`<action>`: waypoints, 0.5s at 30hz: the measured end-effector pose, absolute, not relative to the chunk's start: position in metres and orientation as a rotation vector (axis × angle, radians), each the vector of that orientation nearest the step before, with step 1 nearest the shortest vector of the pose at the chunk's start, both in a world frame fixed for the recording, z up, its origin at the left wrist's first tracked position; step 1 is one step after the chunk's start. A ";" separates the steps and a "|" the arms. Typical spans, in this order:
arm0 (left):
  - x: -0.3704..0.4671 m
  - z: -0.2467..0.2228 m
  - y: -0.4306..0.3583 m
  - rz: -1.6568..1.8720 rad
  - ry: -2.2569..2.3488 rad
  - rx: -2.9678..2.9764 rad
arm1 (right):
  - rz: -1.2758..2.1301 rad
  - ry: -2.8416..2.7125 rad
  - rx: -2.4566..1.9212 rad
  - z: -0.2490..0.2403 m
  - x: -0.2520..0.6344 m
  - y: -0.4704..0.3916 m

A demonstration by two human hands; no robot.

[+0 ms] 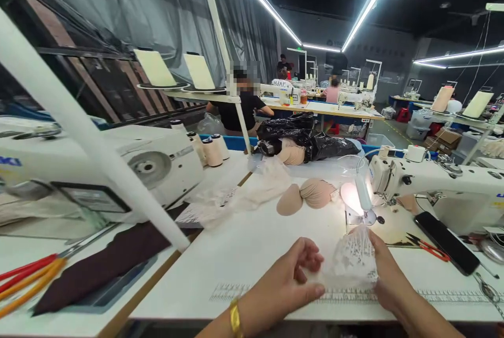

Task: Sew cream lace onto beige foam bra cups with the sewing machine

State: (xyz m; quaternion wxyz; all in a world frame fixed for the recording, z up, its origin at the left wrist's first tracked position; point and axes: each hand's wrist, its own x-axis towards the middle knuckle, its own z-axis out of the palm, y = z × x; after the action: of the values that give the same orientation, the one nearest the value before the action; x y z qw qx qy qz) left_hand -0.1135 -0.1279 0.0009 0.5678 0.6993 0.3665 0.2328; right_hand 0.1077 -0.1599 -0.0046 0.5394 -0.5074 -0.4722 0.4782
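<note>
A piece of white lace (354, 258) lies just in front of the lit needle area of a white sewing machine (417, 178). My right hand (389, 277) grips the lace along its right edge, fingers partly hidden behind it. To the left of the lace is my left hand (287, 280), its fingers curled and thumb apart, with nothing between them; a yellow band is on that wrist. Beige moulded cups (317, 193) rest on the white table (236, 254) left of the needle. More sheer white lace (252, 191) spreads further left.
Orange-handled snips (431, 249) and a black phone (447, 242) lie right of my right hand. A black plastic bag (315, 141) sits behind the cups. At left are a slanted white pole (98, 133), another machine and dark fabric (106, 264). A person sits ahead.
</note>
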 end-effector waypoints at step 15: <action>-0.072 -0.003 -0.113 0.872 0.889 1.147 | 1.018 -1.445 -1.354 -0.024 0.135 -0.165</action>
State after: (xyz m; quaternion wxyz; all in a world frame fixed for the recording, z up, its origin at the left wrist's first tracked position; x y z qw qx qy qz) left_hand -0.0718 -0.1127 -0.0029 0.6628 0.5073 0.3931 0.3859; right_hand 0.1347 -0.1653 -0.0241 0.4416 -0.5455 -0.5824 0.4102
